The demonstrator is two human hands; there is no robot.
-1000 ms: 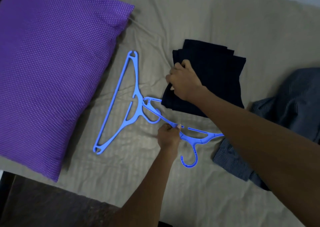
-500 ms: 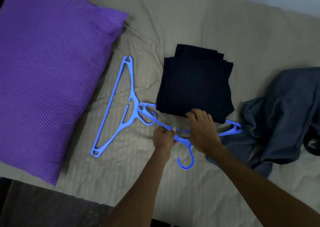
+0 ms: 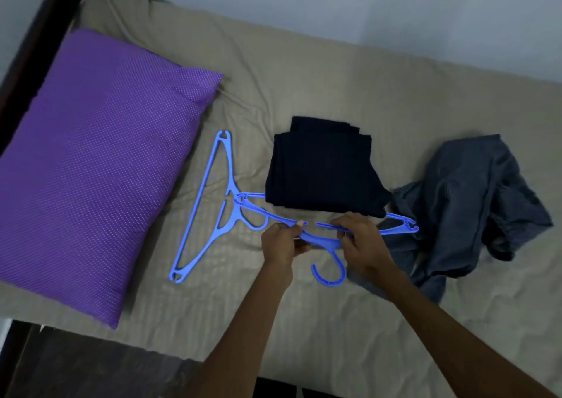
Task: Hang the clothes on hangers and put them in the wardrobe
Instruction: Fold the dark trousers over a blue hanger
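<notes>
So there are two blue hangers on the bed, two garments, one pillow, and both hands are on the same hanger. The left hand point(image 3: 281, 241) is pinching the held hanger point(image 3: 322, 239) on its shoulder bar just left of the neck, thumb on top and fingers curled under. The right hand point(image 3: 362, 242) grips the same bar on the other side of the neck, fingers wrapped round it. The hook hangs down between the two hands, curling toward the camera.

The hanger's far right tip sticks out past the right-hand fingers and lies against the grey crumpled garment point(image 3: 474, 203), which is bunched up just to the right of that hand. Its left tip runs past the left-hand fingers and crosses the neck of the second hanger point(image 3: 213, 203), which lies flat on the beige bedsheet point(image 3: 334, 78), out to the left of the left hand with nobody touching it.

Right above both sets of fingers is the folded dark navy garment point(image 3: 322, 169), its near edge just beyond the held hanger. The purple dotted pillow point(image 3: 100, 160) is well off to the left.
</notes>
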